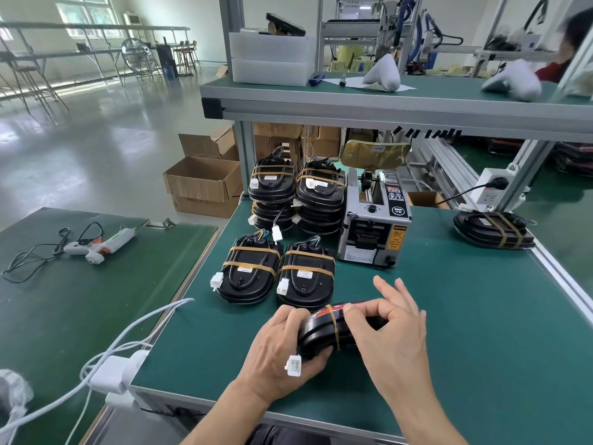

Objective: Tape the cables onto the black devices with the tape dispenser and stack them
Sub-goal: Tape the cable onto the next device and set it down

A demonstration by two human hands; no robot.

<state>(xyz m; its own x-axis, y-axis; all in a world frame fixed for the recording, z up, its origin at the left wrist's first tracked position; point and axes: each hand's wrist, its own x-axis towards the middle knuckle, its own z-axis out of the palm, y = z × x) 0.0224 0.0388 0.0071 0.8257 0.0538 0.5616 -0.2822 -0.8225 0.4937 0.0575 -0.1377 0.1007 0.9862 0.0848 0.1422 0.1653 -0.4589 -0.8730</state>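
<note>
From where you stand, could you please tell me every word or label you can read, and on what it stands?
None reads clearly.
Grey tape dispenser: black panel and yellow warning sticker, too blurred.
Taped black devices: white labels, too small.
Cardboard boxes: red print, blurred.

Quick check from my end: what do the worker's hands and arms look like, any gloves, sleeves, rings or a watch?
Both are bare. The left hand and the right hand wear no gloves, and no rings show on the fingers that are visible. Both forearms are uncovered up to the bottom edge of the head view, with no sleeve, watch or wristband in sight. No markings or cables attach to either arm.
</note>
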